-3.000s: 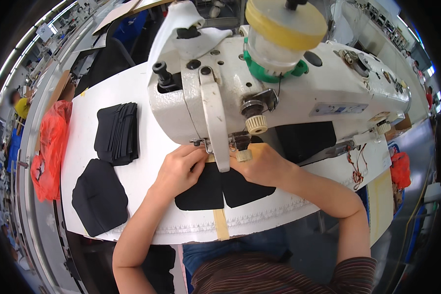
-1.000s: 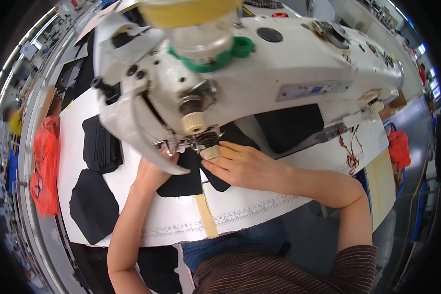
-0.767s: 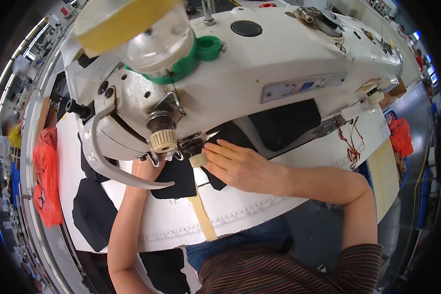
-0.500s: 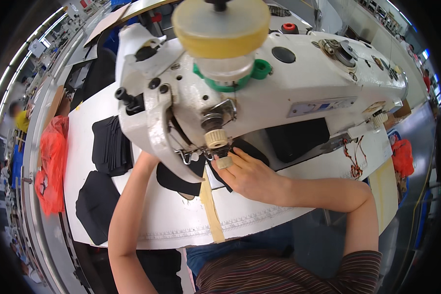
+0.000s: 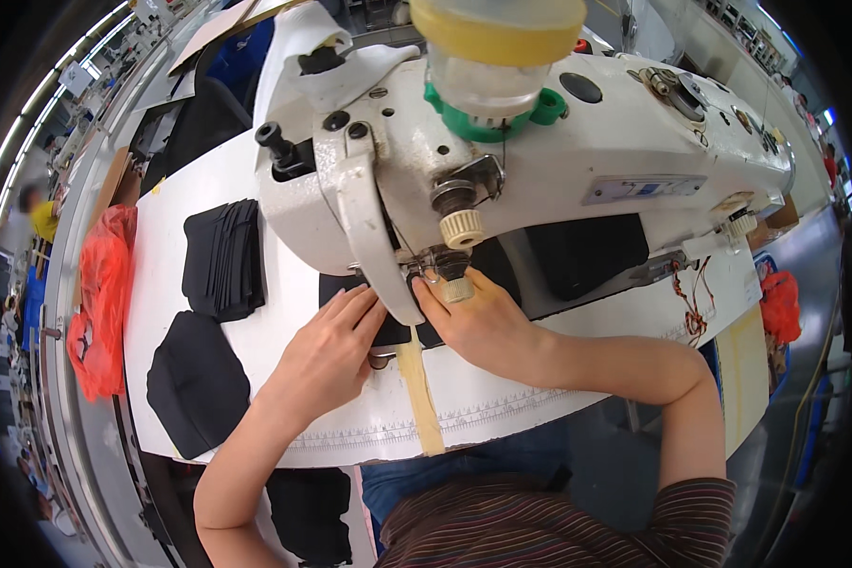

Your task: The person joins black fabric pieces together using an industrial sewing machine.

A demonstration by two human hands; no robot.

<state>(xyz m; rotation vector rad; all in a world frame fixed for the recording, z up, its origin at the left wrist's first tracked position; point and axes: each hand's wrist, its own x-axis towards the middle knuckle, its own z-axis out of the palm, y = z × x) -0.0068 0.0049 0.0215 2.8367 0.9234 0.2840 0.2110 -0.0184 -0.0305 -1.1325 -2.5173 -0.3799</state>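
Note:
A white sewing machine [image 5: 540, 161] stands over the table, and a black fabric piece [image 5: 393, 329] lies flat under its needle area. Stretched out together, the fingers of my left hand [image 5: 324, 358] rest on the left part of the fabric. My right hand [image 5: 483, 322] presses the fabric down right of the needle area, fingers extended and tips partly behind the tension knob [image 5: 458, 290]. The needle itself is hidden behind the machine head. Both hands lie flat rather than gripping. A yellow tape strip [image 5: 418, 398] runs from the fabric to the table's front edge.
Stacked black fabric pieces [image 5: 221, 260] lie at the left, with another black piece [image 5: 197, 383] nearer me. More black fabric [image 5: 587, 254] sits under the machine arm. A red plastic bag [image 5: 104, 303] hangs at the left edge; reddish threads [image 5: 693, 298] lie at the right.
My left hand has come out from behind the machine head and moved nearer me, onto the fabric. My right hand stays beside the needle area. The view has shifted slightly.

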